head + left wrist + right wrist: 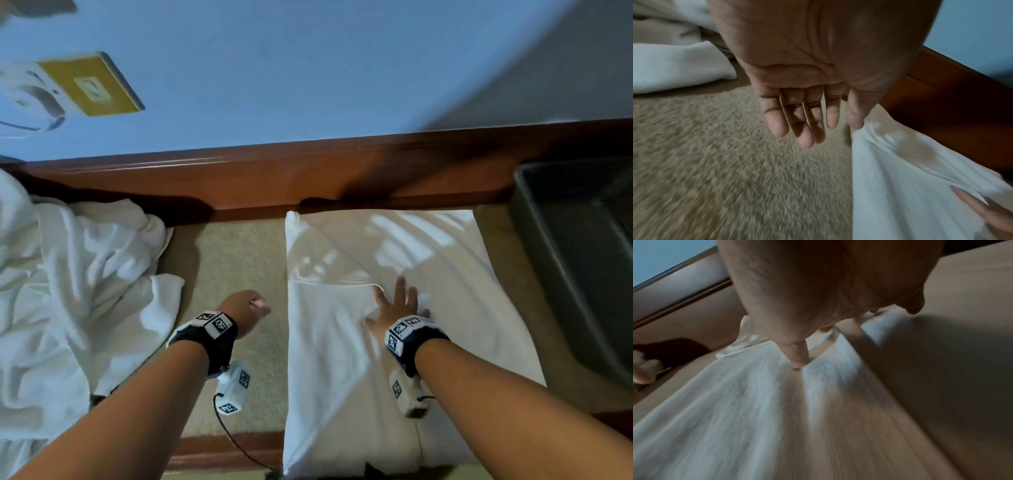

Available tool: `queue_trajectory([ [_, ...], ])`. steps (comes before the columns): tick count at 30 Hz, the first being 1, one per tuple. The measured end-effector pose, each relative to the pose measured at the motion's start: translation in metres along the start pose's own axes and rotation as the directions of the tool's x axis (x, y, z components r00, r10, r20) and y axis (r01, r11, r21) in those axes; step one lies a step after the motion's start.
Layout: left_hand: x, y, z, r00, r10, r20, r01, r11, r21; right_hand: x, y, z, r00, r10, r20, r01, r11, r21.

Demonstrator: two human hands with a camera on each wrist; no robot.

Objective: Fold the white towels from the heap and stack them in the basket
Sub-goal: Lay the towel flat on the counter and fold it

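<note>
A white towel [428,260] lies spread flat on the beige carpet, its near left part folded over as a flap. My right hand [397,305] presses on it with spread, straight fingers at the flap's corner; in the right wrist view one fingertip [797,363] digs into the blurred towel [735,418]. My left hand [250,308] hovers over bare carpet just left of the towel, holding nothing; its fingers [807,128] hang straight beside the towel's edge [910,186]. The crumpled heap of white towels [68,291] lies at the far left. A dark grey basket [534,219] stands at the right.
A brown wooden baseboard [308,171] runs along the blue wall behind the towel. Beige carpet [233,260] separates the heap from the towel. A yellow plate [92,85] is on the wall at upper left. A black cable [236,442] trails from my left wrist camera.
</note>
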State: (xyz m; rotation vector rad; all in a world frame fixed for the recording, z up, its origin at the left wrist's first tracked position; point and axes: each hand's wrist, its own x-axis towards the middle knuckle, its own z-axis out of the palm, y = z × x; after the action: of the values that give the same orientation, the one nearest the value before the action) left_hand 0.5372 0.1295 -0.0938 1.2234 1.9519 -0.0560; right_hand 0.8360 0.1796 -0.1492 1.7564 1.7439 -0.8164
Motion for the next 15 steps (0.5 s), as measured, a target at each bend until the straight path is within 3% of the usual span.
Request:
queue_trajectory([
  [5,0.049,0.005,-0.029,0.999,0.026,0.024,-0.027,1.000,0.013,0.040,-0.015,-0.034,0.998,0.066,-0.004,-0.066,0.993,0.102],
  [10,0.107,0.023,-0.042,1.000,0.002,0.019,0.001,0.994,-0.108,0.084,-0.029,-0.084,0.986,0.166,-0.026,-0.157,0.962,0.223],
  [12,0.132,0.036,-0.040,1.000,-0.005,0.021,0.010,0.970,-0.241,0.098,-0.033,-0.102,0.974,0.194,-0.120,-0.154,0.948,0.279],
  [15,0.160,0.062,-0.035,0.999,-0.020,-0.029,0.007,0.925,-0.380,0.122,-0.036,-0.120,0.916,0.176,-0.359,-0.042,0.935,0.353],
])
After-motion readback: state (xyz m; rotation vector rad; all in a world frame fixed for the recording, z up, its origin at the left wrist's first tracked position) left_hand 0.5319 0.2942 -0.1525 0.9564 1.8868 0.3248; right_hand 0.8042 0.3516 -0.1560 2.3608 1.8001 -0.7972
